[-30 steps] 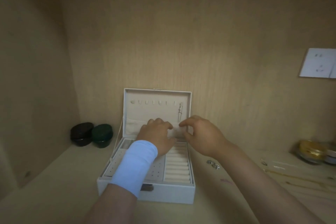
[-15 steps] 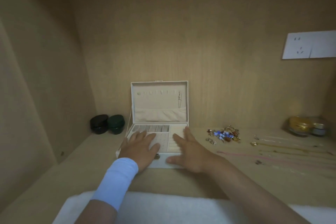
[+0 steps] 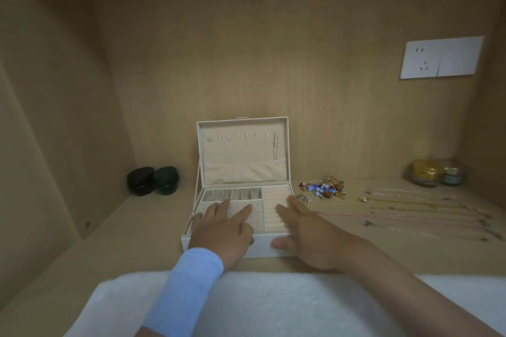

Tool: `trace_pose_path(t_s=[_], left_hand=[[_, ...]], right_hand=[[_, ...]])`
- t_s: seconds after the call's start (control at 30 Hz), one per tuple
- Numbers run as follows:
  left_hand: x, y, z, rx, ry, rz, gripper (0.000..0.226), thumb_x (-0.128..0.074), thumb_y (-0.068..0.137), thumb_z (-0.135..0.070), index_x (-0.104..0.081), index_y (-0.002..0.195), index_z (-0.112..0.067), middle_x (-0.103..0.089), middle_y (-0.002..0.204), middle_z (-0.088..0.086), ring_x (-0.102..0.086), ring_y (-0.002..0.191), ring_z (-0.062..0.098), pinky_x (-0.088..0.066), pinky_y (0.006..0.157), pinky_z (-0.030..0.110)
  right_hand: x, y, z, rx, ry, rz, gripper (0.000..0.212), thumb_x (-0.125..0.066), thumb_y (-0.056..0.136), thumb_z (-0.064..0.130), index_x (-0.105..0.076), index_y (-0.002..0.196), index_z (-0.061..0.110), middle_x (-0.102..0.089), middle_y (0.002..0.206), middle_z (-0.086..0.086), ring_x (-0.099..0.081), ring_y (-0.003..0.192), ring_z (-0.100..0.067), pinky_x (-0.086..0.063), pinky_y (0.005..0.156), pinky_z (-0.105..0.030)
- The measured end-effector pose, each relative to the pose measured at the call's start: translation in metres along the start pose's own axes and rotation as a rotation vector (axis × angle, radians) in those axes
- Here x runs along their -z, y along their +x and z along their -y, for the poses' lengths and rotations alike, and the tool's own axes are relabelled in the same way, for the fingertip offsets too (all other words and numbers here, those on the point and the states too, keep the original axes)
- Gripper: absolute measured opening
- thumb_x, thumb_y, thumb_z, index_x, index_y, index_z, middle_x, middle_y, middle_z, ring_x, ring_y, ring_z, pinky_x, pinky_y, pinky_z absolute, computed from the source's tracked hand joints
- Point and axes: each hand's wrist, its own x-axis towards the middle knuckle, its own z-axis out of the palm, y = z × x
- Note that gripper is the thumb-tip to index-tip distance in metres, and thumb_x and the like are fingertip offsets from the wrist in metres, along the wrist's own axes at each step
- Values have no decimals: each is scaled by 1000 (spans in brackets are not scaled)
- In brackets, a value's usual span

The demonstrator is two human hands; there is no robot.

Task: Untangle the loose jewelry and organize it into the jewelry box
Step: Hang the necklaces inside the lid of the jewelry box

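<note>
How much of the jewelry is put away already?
Hardly any. Done: the jewelry box is open, with one chain hanging in its lid. Now: left hand and right hand rest on it, empty. Left: the bead pile and necklaces beside it.

two dark round cases (image 3: 152, 180), wall socket (image 3: 441, 57), gold-lidded jar (image 3: 426, 173), white towel (image 3: 273, 306)
</note>
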Motion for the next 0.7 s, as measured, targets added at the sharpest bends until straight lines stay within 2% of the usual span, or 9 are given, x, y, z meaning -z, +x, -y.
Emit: trace_pose_path(t_s=[0.17,0.27,0.33,0.4,0.47,0.5,0.53,0.63,0.7], left_hand=[[11,-10,-21,-38,57,-3,56,-31,94,-53,-21,148,-45,-20,157,-2,-18,143,22,-20,115,41],[23,-4,-33,-72,31,-12,56,-40,89,-55,-34,144,-43,-31,150,-7,-25,139,20,-23,112,37],[31,6,-45,-118,-33,-68,50,-43,89,-51,-40,139,-44,-39,145,-10,-30,135,17,-25,110,34],[35,20,-60,-187,-137,-115,43,-46,90,-44,-46,133,-43,-47,137,-10,-36,131,16,-29,107,33],[33,38,-79,-267,-222,-127,39,-50,90,-35,-53,129,-40,-53,131,-8,-40,127,16,-33,107,33],[32,48,-90,-301,-242,-119,39,-51,91,-32,-56,128,-38,-55,130,-5,-42,127,17,-34,107,33],[30,57,-101,-331,-239,-107,38,-52,91,-28,-59,127,-35,-56,129,-3,-43,126,18,-35,107,32],[25,82,-134,-402,-146,-60,38,-53,90,-22,-63,126,-32,-58,130,2,-50,123,25,-39,105,33],[20,99,-151,-413,-3,22,37,-52,92,-20,-64,125,-30,-57,133,3,-53,121,28,-41,103,32]], right_hand=[[10,-18,-17,10,-28,4,85,-60,89,61,-22,157,28,-2,167,1,-15,153,-19,-20,122,-34],[30,-19,-26,6,102,-57,70,-58,86,67,-46,146,32,-37,153,8,-39,138,-9,-30,115,-30],[48,-12,-38,-26,221,-238,45,-59,89,60,-64,126,35,-58,129,17,-56,114,-4,-42,103,-27],[65,0,-59,-86,90,-342,20,-59,90,43,-74,94,30,-70,97,13,-64,91,-12,-52,84,-32],[76,11,-79,-187,-61,-293,27,-60,89,37,-64,63,28,-62,70,7,-58,76,-21,-45,64,-30],[78,15,-86,-223,-94,-266,35,-62,88,40,-59,55,29,-56,63,5,-54,72,-22,-40,61,-28],[78,19,-92,-250,-112,-247,38,-63,86,44,-57,52,28,-52,61,4,-51,70,-22,-38,60,-27],[68,26,-108,-275,-156,-219,36,-62,86,47,-57,63,19,-46,63,1,-48,71,-23,-35,59,-26],[60,27,-120,-272,-204,-191,23,-63,84,43,-71,82,21,-55,76,3,-53,77,-23,-36,63,-26]])
